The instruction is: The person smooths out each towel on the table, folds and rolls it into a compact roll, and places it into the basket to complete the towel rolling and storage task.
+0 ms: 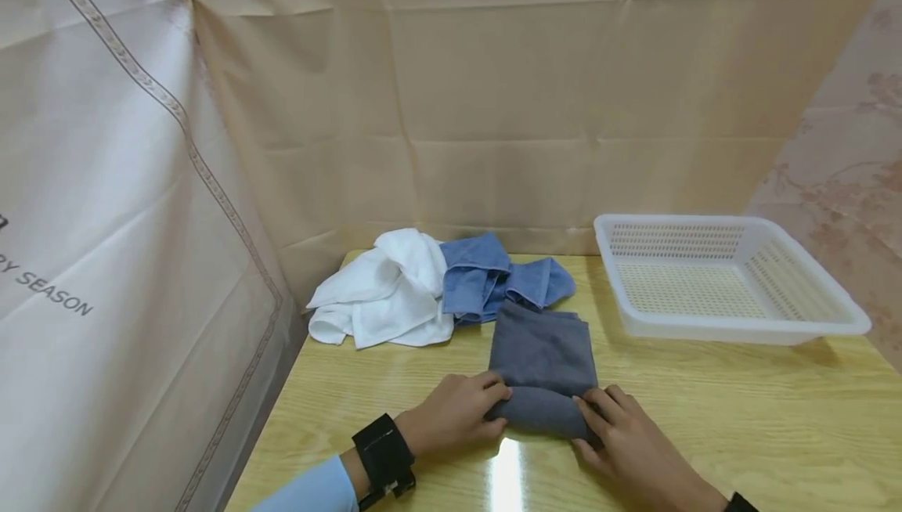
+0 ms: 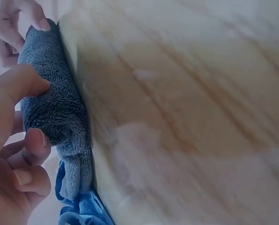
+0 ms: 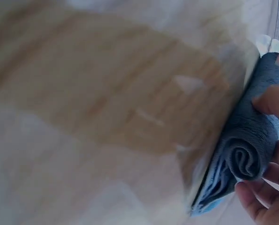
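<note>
A dark grey towel [image 1: 543,347] lies on the table, its near part wound into a thick roll and its far part still flat. My left hand [image 1: 458,414] holds the left end of the roll, the thumb pressing on its near side in the left wrist view. At the opposite end, my right hand [image 1: 630,441] grips the roll with thumb and curled fingers. The right wrist view shows the spiral layers of the rolled end [image 3: 245,157] beside the fingertips.
Behind the grey towel lie a crumpled blue towel [image 1: 479,273] and, to its left, a crumpled white towel [image 1: 398,293]. A white perforated plastic basket [image 1: 733,328] stands at the back right of the wooden table [image 1: 705,387]. Beige cloth [image 1: 493,89] hangs behind the table.
</note>
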Available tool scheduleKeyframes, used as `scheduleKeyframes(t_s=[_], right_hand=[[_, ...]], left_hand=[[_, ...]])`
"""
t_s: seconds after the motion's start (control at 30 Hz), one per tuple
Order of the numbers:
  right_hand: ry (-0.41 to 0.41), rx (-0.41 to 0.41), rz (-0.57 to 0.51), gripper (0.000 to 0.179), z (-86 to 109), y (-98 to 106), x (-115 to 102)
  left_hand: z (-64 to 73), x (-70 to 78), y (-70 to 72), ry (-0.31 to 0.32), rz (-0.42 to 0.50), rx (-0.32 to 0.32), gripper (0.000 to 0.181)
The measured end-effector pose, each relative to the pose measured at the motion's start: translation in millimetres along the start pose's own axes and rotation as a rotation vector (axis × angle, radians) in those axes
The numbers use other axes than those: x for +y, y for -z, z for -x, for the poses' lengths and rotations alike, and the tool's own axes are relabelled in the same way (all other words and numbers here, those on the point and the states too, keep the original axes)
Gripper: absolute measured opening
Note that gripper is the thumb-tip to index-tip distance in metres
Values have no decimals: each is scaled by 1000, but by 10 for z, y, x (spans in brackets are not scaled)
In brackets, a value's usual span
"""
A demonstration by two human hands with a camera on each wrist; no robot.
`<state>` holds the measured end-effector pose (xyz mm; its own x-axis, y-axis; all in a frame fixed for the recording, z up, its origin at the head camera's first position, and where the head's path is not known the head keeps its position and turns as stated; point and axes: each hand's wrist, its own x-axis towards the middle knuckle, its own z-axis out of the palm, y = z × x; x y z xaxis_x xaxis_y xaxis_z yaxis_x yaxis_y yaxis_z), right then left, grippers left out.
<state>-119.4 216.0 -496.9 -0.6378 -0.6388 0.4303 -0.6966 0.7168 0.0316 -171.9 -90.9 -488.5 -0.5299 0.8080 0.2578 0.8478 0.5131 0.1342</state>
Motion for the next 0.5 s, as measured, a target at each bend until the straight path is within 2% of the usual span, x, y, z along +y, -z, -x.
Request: scheduleKeyframes(t_s=[0.1,0.17,0.23,0.3,0.33,0.4,0.5], right_hand=[[-82,-56,-89,42,-14,1,0],[-137,-73,-196,37,-29,-2,27],[-196,-132,-358,35,-62,12,88],[-212,-176,-526,34,-99,10,188],[-234,-228,-618,34,-117,16,243],[-307,-342,-790,41,-150,34,347],[-422,-432,-1013,42,-173,44,454]], left_hand=[[-3,-15,8,28,55,-16,29],[-9,-31,18,65,103,-34,31],[-14,-57,20,106,157,-52,33],[-23,-87,13,140,212,-65,34],[-28,-99,11,157,247,-71,34],[-40,-119,11,183,315,-82,34],[-61,-129,27,219,405,-85,33]])
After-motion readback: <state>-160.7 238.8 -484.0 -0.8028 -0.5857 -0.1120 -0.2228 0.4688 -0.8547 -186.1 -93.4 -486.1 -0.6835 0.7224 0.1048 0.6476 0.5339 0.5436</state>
